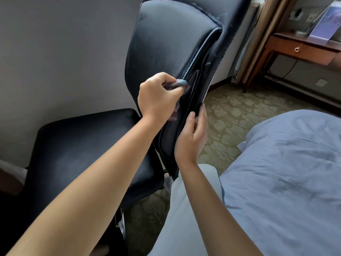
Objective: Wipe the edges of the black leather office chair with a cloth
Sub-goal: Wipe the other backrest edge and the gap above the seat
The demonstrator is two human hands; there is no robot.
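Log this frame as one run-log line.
phase: wiping backrest side edge | left hand: grips cloth against chair seam | right hand: holds backrest edge lower down | seat edges: not being wiped

Black leather office chair point(166, 43), backrest edge-on; crumpled bluish-grey cloth point(180, 84) against its piped side seam.

Chair point(166, 43): black leather, seat equally black. Cloth point(180, 84): blue-grey. Carpet point(230, 111): olive-beige, pale floral pattern. Bed cover point(286, 163): light blue. Desk point(299, 47): reddish-brown wood. Wall point(64, 52): grey. Curtain point(267, 34): tan.
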